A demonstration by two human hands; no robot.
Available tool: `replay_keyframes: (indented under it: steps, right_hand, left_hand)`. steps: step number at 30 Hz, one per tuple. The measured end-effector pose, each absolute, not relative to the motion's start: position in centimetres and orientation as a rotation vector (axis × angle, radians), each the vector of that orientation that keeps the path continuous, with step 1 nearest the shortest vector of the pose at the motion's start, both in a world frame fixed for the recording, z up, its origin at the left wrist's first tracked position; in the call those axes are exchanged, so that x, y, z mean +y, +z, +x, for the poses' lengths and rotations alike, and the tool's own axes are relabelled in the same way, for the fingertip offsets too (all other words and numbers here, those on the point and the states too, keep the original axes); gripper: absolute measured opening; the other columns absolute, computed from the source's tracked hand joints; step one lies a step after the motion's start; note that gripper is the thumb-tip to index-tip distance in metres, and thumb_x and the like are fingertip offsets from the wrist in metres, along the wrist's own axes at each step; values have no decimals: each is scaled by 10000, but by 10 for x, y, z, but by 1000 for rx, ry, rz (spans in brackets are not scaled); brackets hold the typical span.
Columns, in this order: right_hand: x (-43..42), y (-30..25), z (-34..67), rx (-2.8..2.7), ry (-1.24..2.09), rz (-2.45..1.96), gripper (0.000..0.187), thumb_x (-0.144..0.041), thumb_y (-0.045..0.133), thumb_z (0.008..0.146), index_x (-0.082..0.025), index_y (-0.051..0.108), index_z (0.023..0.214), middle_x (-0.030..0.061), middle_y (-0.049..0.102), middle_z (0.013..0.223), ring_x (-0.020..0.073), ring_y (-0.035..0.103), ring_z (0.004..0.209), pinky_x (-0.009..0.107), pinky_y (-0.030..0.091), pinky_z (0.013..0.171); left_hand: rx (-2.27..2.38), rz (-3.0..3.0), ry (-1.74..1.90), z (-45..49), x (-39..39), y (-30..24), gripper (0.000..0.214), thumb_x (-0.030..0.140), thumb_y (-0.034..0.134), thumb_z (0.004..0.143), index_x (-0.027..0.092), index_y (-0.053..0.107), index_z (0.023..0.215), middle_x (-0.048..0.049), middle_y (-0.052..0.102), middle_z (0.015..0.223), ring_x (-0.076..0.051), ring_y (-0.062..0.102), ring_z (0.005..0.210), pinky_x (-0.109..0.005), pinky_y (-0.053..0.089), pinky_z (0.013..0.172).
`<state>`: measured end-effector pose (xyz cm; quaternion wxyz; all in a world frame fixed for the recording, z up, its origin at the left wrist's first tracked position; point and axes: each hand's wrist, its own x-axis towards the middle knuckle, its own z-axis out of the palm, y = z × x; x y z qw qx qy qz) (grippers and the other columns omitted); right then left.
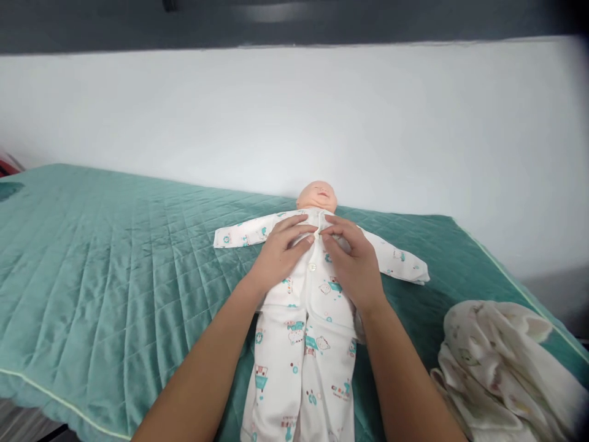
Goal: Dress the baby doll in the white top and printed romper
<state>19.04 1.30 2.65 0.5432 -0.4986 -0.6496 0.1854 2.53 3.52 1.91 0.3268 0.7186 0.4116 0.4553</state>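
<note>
The dressed doll (318,301) is lying on its back on the green quilted cover (119,276), its head (317,195) resting at the far end near the white wall (184,116) and its legs reaching back toward the person. Its long axis is running almost straight away from the person, leaning slightly to the right at the head end, while both sleeves are spreading out sideways. The left hand (286,248) and the right hand (353,258) are coming in from either side of the chest, and their fingertips are meeting at the front opening of the printed top (322,310). Each grip is closing thumb against forefinger on the edge of that opening, around an upper fastening that the fingers are partly hiding; how firmly they are pinching, I cannot tell. The opening is following the doll's long axis, so the hands are working across it, neither one standing clearly nearer. A pale button (313,267) is sitting just below the fingertips, on the person's side, between the two hands. The printed trousers (278,362) are stretching between the forearms, and a crumpled cloth (499,368) is lying apart, beyond the right forearm
</note>
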Motion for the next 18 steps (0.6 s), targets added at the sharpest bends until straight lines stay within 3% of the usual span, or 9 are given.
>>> replay_keyframes:
  steps: [5, 18]
  right_hand:
    - [-2, 14, 190, -1499, 445, -1158, 165, -248, 596, 903, -289, 731, 989, 33, 633, 1333, 237, 533, 1306, 494, 408, 1113]
    - [-3, 14, 190, -1507, 423, -1154, 167, -223, 613, 889, -294, 753, 944, 20, 651, 1301, 240, 551, 1277, 504, 442, 1087]
  left_hand:
    - [1030, 1863, 1197, 25, 39, 17, 224, 316, 577, 947, 292, 724, 1115, -31, 559, 1432, -207, 439, 1396, -419, 362, 1186]
    - [1013, 1809, 1179, 25, 42, 18, 181, 319, 631, 909, 288, 734, 1054, -28, 542, 1435, -211, 448, 1378, -397, 407, 1122]
